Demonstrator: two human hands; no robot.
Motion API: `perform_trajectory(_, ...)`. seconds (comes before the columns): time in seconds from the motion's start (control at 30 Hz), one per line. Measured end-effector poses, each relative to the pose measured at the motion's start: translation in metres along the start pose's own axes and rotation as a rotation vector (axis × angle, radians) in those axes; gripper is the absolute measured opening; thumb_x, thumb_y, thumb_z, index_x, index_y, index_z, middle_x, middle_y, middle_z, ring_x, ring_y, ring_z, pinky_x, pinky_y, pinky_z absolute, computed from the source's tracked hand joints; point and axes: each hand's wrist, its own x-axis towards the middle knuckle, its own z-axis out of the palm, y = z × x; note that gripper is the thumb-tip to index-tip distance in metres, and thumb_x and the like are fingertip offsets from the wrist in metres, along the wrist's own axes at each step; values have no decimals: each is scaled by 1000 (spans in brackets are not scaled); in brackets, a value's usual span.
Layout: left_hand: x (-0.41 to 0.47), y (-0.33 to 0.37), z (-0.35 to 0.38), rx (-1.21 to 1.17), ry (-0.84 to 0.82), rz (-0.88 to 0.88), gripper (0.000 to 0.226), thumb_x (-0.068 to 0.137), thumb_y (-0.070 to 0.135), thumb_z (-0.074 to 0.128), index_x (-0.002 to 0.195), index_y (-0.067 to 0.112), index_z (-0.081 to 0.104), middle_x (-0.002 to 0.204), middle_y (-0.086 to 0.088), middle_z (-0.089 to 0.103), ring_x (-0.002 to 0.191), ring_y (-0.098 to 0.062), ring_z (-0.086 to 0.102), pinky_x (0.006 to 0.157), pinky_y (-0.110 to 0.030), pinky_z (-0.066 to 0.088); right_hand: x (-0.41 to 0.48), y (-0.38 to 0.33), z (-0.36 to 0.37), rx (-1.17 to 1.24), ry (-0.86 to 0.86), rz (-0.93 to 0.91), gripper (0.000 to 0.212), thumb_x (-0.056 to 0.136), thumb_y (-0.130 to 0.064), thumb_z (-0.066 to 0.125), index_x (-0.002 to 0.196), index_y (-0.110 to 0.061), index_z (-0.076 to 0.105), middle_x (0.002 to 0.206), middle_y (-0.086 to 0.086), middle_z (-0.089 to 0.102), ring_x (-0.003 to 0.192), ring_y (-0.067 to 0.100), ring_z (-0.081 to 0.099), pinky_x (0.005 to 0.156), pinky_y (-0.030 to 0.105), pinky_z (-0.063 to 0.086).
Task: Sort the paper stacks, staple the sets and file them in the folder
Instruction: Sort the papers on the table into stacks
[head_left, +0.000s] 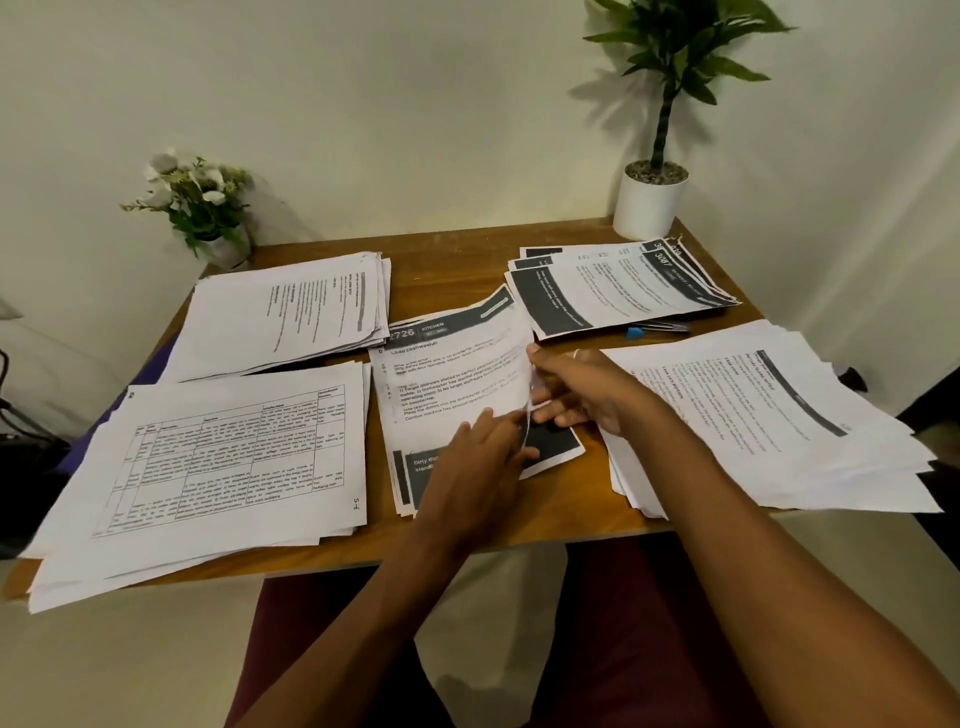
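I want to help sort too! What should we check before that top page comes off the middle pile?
1. The right hand pinches the top sheet by its edge: ok.
2. The left hand rests its fingers on the middle stack: ok.
3. Only one sheet is lifted: cannot tell.
4. The blue pen lies clear of the middle stack: ok.
5. The near left stack sits fully on the table: not ok, it overhangs the front edge.

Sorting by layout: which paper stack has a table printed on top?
The front-left stack: its top sheet shows a grid; the others, text or dark banners.
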Motion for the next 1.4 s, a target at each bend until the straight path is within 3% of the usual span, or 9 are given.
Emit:
perform_trajectory(0.13,-6,-2,5,110,136,293,21,93,31,54,91,12,62,113,-11,72,95,-33,68,76,-41,59,3,-2,-1,71,-78,52,25,98,-28,62,119,-15,63,103,9,78,85,24,77,77,39,63)
perform_trajectory(0.3,-14,-18,14,81,101,400,12,96,30,59,101,19,61,134,-7,65,127,-27,60,112,-50,43,2,-4,-7,-58,118,44,22,91,-7,56,110,-6,66,104,9,75,92,25,70,65,31,55)
perform_trajectory(0.43,-15,-18,8,31,231,301,18,89,22,74,95,17,58,117,-6,64,106,-22,58,90,-45,54,1,-4,-26,1,306,-33,14,86,-10,62,96,-5,70,95,10,73,88,27,67,74,34,52)
perform_trajectory(0.53,-13,-20,1,21,253,122,43,82,50,77,94,19,51,110,-2,57,98,-17,48,80,-32,49,-1,-11,-43,56,429,-87,10,89,-8,63,80,-9,67,83,0,64,77,13,57,67,25,44)
perform_trajectory(0.77,-6,-16,-2,39,-80,-204,108,64,88,65,147,24,39,160,-7,30,143,-29,36,114,-48,41,9,-2,-68,481,578,-99,17,88,-2,56,99,-11,67,99,5,74,80,18,70,61,26,57)
perform_trajectory(0.9,4,-9,-7,104,-233,-263,102,75,76,67,156,28,28,167,-4,22,149,-31,31,118,-56,34,14,3,-72,627,589,-97,24,93,4,57,115,-5,62,106,8,72,73,17,71,49,21,53)
perform_trajectory(1.07,6,-8,-3,264,-295,-197,68,95,66,48,149,26,39,151,-3,49,135,-26,45,115,-52,36,20,3,-66,693,569,-114,34,94,-2,69,122,-18,60,106,-3,70,95,18,74,71,25,62)
perform_trajectory(1.17,8,-4,1,280,-287,-221,77,88,79,43,144,27,46,147,-1,53,132,-25,46,112,-55,37,24,3,-63,712,529,-174,30,94,1,67,117,-17,62,110,-2,72,101,18,72,83,32,63)
perform_trajectory(1.4,7,0,11,351,-284,-238,89,80,90,36,140,27,49,140,-2,52,130,-27,44,110,-58,36,18,10,-41,244,685,-144,15,95,-35,70,100,-21,71,101,0,75,77,10,66,63,20,51)
